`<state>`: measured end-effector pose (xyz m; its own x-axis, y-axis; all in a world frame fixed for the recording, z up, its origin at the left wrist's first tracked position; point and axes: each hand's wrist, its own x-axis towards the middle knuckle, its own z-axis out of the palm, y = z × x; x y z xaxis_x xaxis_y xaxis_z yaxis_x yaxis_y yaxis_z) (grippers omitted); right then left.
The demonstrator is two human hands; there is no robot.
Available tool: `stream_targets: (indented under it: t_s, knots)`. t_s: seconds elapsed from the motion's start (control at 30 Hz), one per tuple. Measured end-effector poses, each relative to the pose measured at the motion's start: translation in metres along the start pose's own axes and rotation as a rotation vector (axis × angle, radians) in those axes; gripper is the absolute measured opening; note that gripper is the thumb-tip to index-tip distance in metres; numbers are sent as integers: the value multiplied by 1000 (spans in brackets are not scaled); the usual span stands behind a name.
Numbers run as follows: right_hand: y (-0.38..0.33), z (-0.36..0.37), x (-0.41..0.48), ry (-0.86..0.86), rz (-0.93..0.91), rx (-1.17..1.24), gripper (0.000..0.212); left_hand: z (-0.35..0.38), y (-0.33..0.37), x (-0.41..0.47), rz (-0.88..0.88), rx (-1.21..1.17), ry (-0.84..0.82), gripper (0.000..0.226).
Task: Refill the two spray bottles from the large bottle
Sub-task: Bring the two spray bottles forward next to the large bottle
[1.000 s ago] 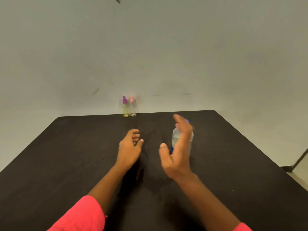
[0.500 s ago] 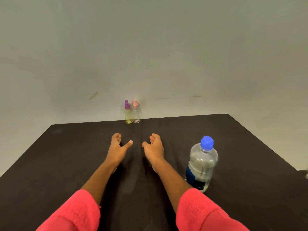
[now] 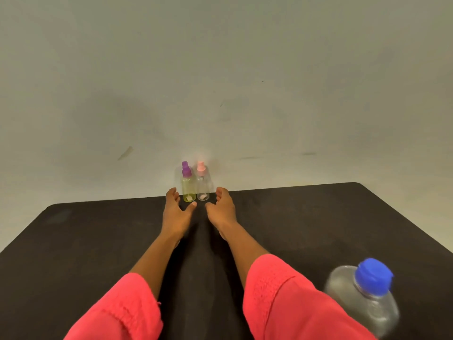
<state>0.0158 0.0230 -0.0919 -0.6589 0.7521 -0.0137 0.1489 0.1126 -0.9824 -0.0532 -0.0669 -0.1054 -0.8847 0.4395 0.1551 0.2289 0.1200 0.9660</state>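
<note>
**Both hands open at the two spray bottles**

Head view: the left hand (image 3: 175, 212) and right hand (image 3: 223, 209) lie stretched out at the far edge of the black table (image 3: 73, 241). Their fingers are loose and their thumbs point toward each other, and neither hand grasps anything. The yellow spray bottle (image 3: 188, 188) stands just beyond the left thumb, with the clear spray bottle (image 3: 203, 188) beside it, near the right hand. Whether skin touches either is unclear. The large bottle (image 3: 365, 305), blue-capped and blurred, stands well apart from both hands, beside the right sleeve (image 3: 294, 303).

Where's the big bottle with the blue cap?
In the head view, the big bottle stands at the bottom right on the black table, just beside the right sleeve.
</note>
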Motion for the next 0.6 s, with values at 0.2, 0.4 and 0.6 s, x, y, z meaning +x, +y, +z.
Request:
stream_targets:
  t_s: [0.2, 0.4, 0.6]
  knots:
    - [3, 12, 29, 30, -66, -47, 49, 5, -2, 21, 64, 57, 15, 62]
    - [5, 15, 36, -12, -117, -98, 41, 8, -4, 26, 88, 84, 11, 50]
    - [7, 9, 24, -26, -136, -116, 40, 7, -6, 20, 91, 129, 29, 40]
